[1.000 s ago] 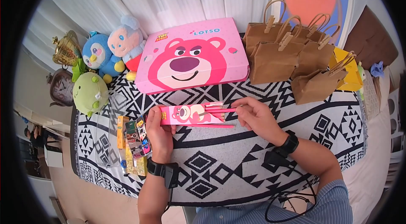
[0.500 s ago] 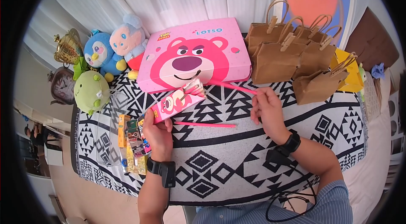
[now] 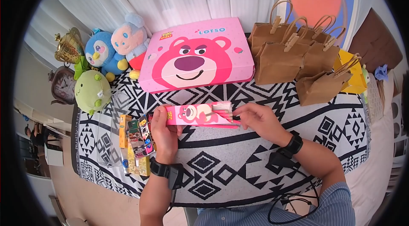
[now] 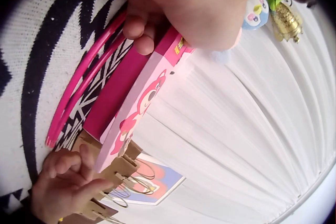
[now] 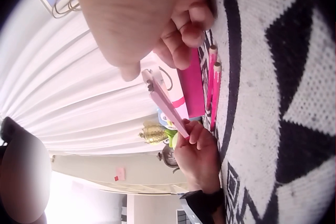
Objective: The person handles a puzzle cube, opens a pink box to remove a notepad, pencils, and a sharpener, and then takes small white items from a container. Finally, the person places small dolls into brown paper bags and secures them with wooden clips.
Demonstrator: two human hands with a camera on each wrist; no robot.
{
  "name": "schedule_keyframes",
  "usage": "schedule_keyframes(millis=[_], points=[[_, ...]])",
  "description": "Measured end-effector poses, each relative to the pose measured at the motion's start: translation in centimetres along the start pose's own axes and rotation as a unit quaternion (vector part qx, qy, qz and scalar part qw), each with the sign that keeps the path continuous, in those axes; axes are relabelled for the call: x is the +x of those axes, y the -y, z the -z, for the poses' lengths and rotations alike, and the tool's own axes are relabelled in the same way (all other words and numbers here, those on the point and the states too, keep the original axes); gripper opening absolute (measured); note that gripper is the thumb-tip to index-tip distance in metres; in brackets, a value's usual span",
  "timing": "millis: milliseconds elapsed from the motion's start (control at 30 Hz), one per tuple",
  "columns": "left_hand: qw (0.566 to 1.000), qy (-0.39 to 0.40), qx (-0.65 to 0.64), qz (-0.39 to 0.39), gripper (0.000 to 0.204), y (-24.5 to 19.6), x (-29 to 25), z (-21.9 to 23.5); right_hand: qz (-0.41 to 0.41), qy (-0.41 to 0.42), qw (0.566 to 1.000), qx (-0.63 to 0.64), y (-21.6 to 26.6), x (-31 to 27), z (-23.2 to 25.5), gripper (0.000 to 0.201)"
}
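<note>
Left hand (image 3: 164, 130) grips the closed end of the pencil box (image 3: 197, 113), held level just above the tablecloth (image 3: 238, 157). Right hand (image 3: 257, 120) pinches at its open end. Two pink pencils (image 4: 79, 95) lie out beneath; more apparently remain inside.

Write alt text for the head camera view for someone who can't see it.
Two hands hold a slim pink bear-print box over a patterned tablecloth: left hand at one end, right hand at its open end. Behind sit a big pink box, plush toys and paper bags.
</note>
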State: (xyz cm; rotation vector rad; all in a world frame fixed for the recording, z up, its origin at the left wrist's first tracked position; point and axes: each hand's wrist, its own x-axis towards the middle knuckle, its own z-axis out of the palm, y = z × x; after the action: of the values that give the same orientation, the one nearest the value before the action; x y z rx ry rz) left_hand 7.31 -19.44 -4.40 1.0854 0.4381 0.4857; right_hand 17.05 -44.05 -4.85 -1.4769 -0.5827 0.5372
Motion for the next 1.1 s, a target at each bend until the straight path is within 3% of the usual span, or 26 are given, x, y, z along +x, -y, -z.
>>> schedule_keyframes(millis=[67,133,233,367,433,467,533,600,667,733,800,1033,1100], points=[[0.999,0.037,0.026,0.010,0.027,0.3,-0.1,0.1,0.013,0.015,1.000,0.010,0.4,-0.1,0.0,0.023],[0.998,0.045,0.039,0.023,0.025,0.0,-0.4,-0.2,0.005,0.049,0.992,-0.114,0.8,-0.2,0.4,0.022],[0.997,0.054,0.036,0.029,0.024,0.1,-0.7,-0.7,-0.004,0.067,0.985,-0.160,0.5,-0.1,0.3,0.021],[0.998,0.043,0.028,0.021,0.023,0.4,-0.5,-0.5,-0.038,0.054,0.993,-0.102,0.3,0.0,0.0,0.019],[0.998,0.048,0.033,0.018,0.023,0.2,-0.3,-0.1,-0.041,0.024,0.997,-0.062,0.1,-0.1,-0.1,0.017],[0.999,0.012,0.034,-0.012,0.023,-0.1,0.0,0.2,-0.041,0.024,0.997,-0.062,0.3,0.0,0.0,0.017],[0.997,-0.035,0.027,-0.061,0.025,-0.3,0.9,1.3,-0.081,-0.075,0.992,0.054,0.8,0.1,0.4,0.017],[0.997,-0.053,-0.001,-0.049,0.025,-0.5,1.3,1.8,-0.059,-0.111,0.992,0.033,0.1,0.2,0.6,0.017],[0.997,-0.062,-0.005,-0.046,0.026,-0.1,1.3,1.6,-0.012,-0.226,0.973,0.048,-0.3,0.4,0.9,0.019],[0.997,-0.070,-0.011,-0.042,0.026,0.2,1.3,1.7,-0.024,-0.248,0.966,0.061,-1.0,0.6,1.4,0.021],[0.996,-0.073,-0.032,-0.038,0.026,0.2,1.5,1.9,0.019,-0.309,0.947,0.082,-1.6,1.0,1.5,0.021],[0.996,-0.053,-0.071,-0.021,0.030,0.0,1.4,2.0,-0.033,-0.354,0.921,0.162,-1.1,1.1,1.5,0.019],[0.995,-0.059,-0.086,-0.005,0.032,-0.1,1.3,1.8,-0.037,-0.290,0.950,0.108,-1.5,0.9,2.0,0.018]])
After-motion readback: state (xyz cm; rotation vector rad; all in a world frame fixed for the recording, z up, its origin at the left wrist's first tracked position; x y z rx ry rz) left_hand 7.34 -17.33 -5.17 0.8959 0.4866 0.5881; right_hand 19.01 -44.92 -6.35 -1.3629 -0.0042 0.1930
